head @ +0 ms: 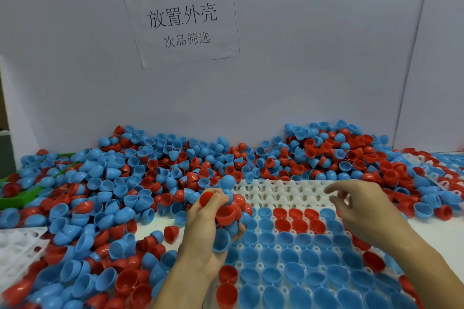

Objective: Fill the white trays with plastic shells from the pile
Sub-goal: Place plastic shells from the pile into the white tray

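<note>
Head view: left hand (213,223) clutches a bunch of red/blue shells (226,213), prob a ready supply for feeding. Right hand (361,206) hovers over white tray (283,192), fingers loosely spread, holding nothing. Tray's near rows full, far rows bare (next targets, I'd guess). Pile (150,170) lies left and far, touching tray.

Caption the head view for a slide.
Left hand grips shells; right hand hovers over the half-filled white tray.
</note>
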The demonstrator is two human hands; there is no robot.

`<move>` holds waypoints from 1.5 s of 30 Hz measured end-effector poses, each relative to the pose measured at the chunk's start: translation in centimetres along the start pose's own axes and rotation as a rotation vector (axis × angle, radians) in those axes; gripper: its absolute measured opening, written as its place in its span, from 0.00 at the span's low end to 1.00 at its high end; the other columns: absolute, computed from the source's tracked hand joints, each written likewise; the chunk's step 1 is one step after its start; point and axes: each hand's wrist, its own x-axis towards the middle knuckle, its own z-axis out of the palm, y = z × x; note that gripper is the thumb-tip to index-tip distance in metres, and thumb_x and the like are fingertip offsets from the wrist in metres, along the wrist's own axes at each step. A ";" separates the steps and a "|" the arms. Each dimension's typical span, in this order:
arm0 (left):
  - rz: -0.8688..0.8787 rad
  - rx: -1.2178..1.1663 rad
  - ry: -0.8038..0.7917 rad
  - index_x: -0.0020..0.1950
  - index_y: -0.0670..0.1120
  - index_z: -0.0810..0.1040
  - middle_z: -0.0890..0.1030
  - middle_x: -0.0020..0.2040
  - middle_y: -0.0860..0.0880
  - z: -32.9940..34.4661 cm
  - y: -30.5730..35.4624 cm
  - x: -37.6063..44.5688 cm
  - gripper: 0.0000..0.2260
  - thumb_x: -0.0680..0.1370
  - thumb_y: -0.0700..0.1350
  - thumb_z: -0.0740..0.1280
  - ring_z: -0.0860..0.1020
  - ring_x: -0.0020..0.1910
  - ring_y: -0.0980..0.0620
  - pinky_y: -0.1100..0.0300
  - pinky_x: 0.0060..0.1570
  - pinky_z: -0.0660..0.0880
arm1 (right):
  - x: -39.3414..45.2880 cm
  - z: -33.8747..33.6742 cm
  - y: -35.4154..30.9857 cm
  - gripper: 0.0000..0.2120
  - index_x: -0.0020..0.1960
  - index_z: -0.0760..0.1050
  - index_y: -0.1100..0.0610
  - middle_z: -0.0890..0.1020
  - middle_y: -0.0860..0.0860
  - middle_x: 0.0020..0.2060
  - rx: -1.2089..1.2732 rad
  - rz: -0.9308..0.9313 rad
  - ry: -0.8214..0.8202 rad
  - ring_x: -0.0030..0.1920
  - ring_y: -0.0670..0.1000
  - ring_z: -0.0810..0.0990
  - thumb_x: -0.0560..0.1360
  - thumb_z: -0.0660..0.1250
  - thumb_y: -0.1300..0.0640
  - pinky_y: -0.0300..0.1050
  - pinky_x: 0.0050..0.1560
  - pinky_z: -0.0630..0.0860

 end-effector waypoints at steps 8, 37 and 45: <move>0.111 0.160 0.016 0.36 0.47 0.76 0.80 0.36 0.44 0.5 0.0 -0.6 0.10 0.76 0.37 0.68 0.79 0.32 0.48 0.55 0.31 0.75 | -4.6 3.3 -9.7 0.18 0.63 0.73 0.34 0.75 0.37 0.57 0.634 -0.373 -0.154 0.54 0.45 0.77 0.74 0.69 0.43 0.36 0.46 0.77; 0.117 0.059 0.024 0.40 0.47 0.81 0.79 0.37 0.43 1.0 0.1 -0.8 0.19 0.62 0.60 0.76 0.78 0.34 0.47 0.51 0.39 0.77 | -5.6 3.7 -11.6 0.11 0.45 0.81 0.48 0.82 0.49 0.34 0.851 -0.294 -0.113 0.34 0.50 0.79 0.77 0.70 0.64 0.49 0.37 0.79; 0.090 0.051 0.013 0.39 0.48 0.80 0.81 0.41 0.41 0.6 -0.2 -0.4 0.13 0.67 0.57 0.74 0.79 0.37 0.45 0.54 0.33 0.76 | -5.1 2.7 -11.2 0.15 0.44 0.83 0.47 0.84 0.54 0.34 0.972 -0.101 -0.252 0.32 0.50 0.82 0.79 0.66 0.66 0.41 0.33 0.76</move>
